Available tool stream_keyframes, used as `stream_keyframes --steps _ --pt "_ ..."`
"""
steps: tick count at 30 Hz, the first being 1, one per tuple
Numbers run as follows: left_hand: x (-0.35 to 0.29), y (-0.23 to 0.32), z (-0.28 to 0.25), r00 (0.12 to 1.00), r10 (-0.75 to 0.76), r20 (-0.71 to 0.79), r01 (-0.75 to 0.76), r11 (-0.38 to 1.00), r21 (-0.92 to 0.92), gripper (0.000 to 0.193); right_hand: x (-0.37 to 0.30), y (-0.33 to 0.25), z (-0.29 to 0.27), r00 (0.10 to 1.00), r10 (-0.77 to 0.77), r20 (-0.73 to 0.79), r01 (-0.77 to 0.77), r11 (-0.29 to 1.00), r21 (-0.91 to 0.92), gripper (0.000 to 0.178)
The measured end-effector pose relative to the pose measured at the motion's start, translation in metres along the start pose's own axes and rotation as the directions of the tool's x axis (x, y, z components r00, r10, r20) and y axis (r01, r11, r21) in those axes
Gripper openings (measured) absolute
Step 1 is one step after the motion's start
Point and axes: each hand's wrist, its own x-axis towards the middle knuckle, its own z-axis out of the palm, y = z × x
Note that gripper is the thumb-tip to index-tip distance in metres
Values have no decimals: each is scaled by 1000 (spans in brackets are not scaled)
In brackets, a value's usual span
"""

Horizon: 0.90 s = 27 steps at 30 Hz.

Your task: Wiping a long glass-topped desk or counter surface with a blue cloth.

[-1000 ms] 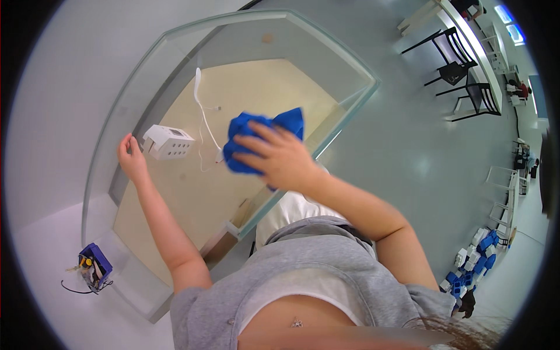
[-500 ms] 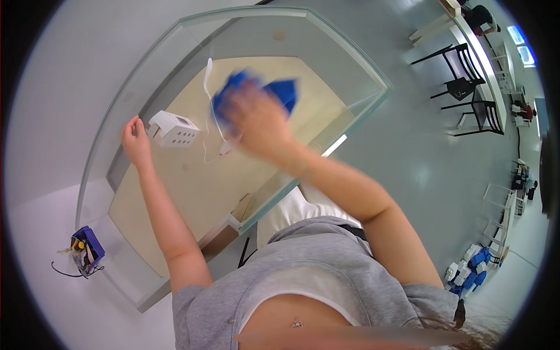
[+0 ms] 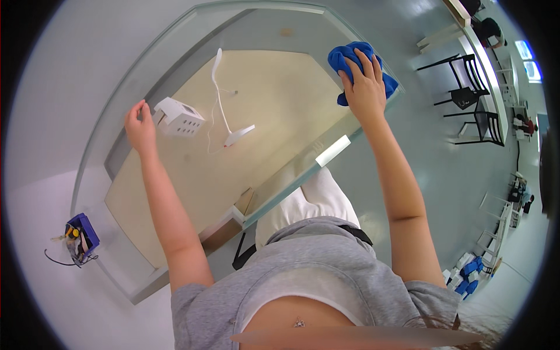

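My right hand (image 3: 366, 93) presses a crumpled blue cloth (image 3: 356, 55) at the right corner of a glass-topped table (image 3: 280, 192), its fingers bent over the cloth. On the left, my left hand (image 3: 140, 125) is held beside a small white house-shaped box (image 3: 178, 118) with rows of dark holes. Its fingers are curled and drawn together, with nothing visible in them. A slim white desk lamp (image 3: 219, 96) stands between the hands, its flat base (image 3: 239, 136) toward me. A thin white cord (image 3: 210, 137) runs near it.
Under the glass lies a beige panel (image 3: 175, 204). A purple bin of tools and cords (image 3: 84, 236) is at the lower left. Black chairs (image 3: 475, 76) and a long white table (image 3: 481, 64) stand at the right, near other people. Blue and white items (image 3: 466, 271) are heaped lower right.
My right hand has swept the blue cloth from beside the lamp to the right corner of the glass, uncovering the lamp's base. My left hand has stayed beside the white box.
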Motion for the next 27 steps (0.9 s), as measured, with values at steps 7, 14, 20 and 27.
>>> stream_keyframes --steps 7,14,20,27 --pt "-4 9 -1 999 -32 -12 32 999 -33 25 -82 -142 -28 857 -502 113 425 814 395 32" --pt "-1 -8 -3 1000 -8 10 8 995 -100 24 -83 -81 -36 812 -571 119 482 772 415 33" --pt "-1 4 3 1000 6 -11 -6 998 -55 24 -25 45 -20 997 5 -75 -12 995 -103 29" --pt "4 -9 4 999 42 -15 -42 999 -18 24 -88 -92 -43 936 -309 172 266 936 232 44"
